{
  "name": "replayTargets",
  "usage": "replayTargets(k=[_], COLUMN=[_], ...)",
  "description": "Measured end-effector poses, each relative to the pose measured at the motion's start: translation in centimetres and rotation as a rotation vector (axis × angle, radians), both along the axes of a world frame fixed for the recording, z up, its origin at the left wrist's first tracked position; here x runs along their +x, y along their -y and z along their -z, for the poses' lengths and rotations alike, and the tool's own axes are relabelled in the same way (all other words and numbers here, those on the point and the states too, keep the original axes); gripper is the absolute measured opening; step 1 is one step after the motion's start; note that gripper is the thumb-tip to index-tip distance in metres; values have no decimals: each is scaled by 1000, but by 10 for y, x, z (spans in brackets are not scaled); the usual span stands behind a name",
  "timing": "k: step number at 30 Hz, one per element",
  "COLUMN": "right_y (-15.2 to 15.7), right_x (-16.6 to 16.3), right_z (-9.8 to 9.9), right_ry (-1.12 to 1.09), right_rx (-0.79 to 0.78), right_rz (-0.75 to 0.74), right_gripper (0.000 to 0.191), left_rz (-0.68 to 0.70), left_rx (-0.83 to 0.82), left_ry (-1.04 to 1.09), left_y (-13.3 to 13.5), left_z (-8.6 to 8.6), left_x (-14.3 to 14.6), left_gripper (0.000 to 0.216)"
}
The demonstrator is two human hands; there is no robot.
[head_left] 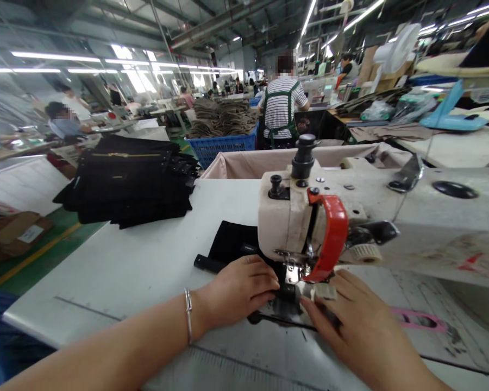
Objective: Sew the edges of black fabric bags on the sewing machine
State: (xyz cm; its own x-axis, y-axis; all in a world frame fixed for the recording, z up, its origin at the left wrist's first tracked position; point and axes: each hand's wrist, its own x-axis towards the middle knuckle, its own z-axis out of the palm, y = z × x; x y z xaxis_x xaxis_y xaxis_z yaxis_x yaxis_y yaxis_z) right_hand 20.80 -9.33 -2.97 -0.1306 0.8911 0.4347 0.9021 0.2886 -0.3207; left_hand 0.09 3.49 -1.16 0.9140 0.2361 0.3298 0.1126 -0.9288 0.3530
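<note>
A black fabric piece (232, 241) lies under the head of a sewing machine (283, 217), with a narrow black strip (207, 264) sticking out at its left. My left hand (242, 288), a bracelet on its wrist, has its fingers bent and pressed together on the fabric just left of the presser foot (292, 273). To the right of the foot is my right hand (358, 320). Its thumb stretches to the fabric's edge at the metal plate, apart from the other fingers, whose tips are partly hidden behind the red guard (334, 233).
A stack of black fabric pieces (126, 182) rests on the table's (138, 271) far left. Behind the table stand a cloth-lined bin (244, 163) and a blue crate (224, 149) of brown pieces. A co-worker (283, 103) in a striped shirt is farther back. A pink-edged slot (421, 320) lies right.
</note>
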Motion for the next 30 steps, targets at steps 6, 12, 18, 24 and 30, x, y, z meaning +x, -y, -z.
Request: replayTargets(k=[6,12,18,24,30], right_y=[-3,-1,-4,-11,-13], right_x=[-11,-12,-11,-4,0], right_z=[6,8,11,18,24], right_ry=[-98,-94,-5,140,171], right_rx=[-15,34,67,74,89], right_rz=[-116,-113,-62,-42,-23], right_gripper=[18,19,21,24,23], left_rz=[-44,-39,-66,-103,-99], left_rx=[9,-5,-24,-13,36], left_ry=[-5,36,73,81,25], left_y=[14,15,11,1,-5], left_z=[0,1,1,3,6], left_x=[6,7,13,20,22], left_gripper=[13,12,13,11,12])
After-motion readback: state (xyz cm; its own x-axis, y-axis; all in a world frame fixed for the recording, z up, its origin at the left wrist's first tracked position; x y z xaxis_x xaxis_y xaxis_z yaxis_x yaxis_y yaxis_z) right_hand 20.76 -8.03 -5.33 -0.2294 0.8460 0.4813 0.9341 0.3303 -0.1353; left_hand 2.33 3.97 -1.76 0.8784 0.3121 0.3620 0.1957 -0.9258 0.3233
